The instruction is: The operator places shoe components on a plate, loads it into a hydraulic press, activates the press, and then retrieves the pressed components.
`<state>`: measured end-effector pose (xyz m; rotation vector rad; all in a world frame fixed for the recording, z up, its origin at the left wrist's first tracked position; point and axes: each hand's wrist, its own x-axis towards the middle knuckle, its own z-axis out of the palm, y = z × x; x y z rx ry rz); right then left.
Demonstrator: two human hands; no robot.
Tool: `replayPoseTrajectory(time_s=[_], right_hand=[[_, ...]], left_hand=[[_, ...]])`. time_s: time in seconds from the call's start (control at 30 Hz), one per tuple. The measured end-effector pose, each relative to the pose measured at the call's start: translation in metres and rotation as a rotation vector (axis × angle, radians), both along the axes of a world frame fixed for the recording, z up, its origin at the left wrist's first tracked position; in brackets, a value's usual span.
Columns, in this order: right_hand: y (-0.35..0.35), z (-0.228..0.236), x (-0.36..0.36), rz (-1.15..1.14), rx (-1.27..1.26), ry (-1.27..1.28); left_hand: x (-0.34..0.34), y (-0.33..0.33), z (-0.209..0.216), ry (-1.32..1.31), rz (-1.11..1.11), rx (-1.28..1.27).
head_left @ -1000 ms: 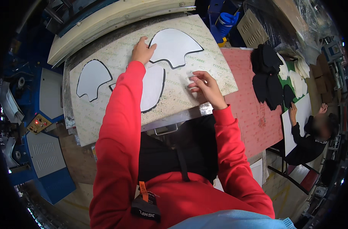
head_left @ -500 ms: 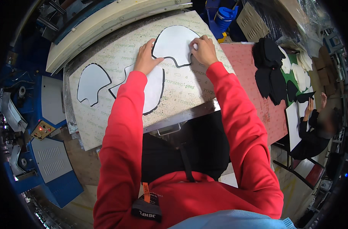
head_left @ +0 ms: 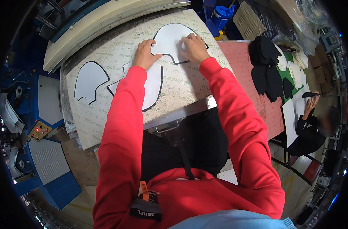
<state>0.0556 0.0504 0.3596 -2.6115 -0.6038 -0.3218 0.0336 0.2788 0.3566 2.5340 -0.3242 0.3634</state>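
Note:
A white, black-edged rounded sheet piece [head_left: 170,38] lies at the far side of the pale cutting board [head_left: 181,87]. My left hand [head_left: 146,55] touches its left edge, fingers stretched and thumb spread apart. Over the right part of the same piece is my right hand [head_left: 195,47], fingers bent and apart, their tips at its surface. A second such piece [head_left: 154,82] lies nearer me, partly covered by my left forearm. To the left lies a third piece [head_left: 90,81], touched by neither hand.
A cream machine beam [head_left: 105,28] runs along the board's far left side. Below the board is a metal edge with a handle [head_left: 168,128]. On the right, a red table [head_left: 240,61] bears black pieces [head_left: 263,53] and white ones. Another person [head_left: 315,129] works there.
My right hand has moved left from the far piece's right edge onto its surface, its pinch loosened. My left hand stays at the left edge. The view has shifted slightly.

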Motion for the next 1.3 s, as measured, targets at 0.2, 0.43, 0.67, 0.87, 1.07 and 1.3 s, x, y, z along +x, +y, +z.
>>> replayPoseTrajectory(time_s=[0.2, 0.43, 0.67, 0.87, 1.07, 1.3], right_hand=[[0.004, 0.009, -0.013, 0.031, 0.027, -0.007], [-0.084, 0.017, -0.070, -0.113, 0.713, -0.142], [-0.169, -0.055, -0.208, -0.677, 1.019, -0.053], [-0.148, -0.096, -0.293, -0.555, 1.148, 0.358], [-0.102, -0.081, -0.283, -0.366, 1.147, 0.413], [-0.112, -0.052, -0.218, -0.322, 1.140, 0.146]], left_hand=[[-0.002, -0.003, 0.010, 0.045, 0.031, 0.033], [-0.081, 0.046, 0.029, -0.193, 0.066, -0.357], [-0.237, 0.147, -0.004, -0.395, 0.785, -0.135], [-0.272, 0.165, -0.020, -0.296, 0.997, -0.071], [-0.216, 0.162, -0.012, -0.251, 1.105, 0.231], [-0.217, 0.192, -0.004, -0.117, 0.988, 0.201]])
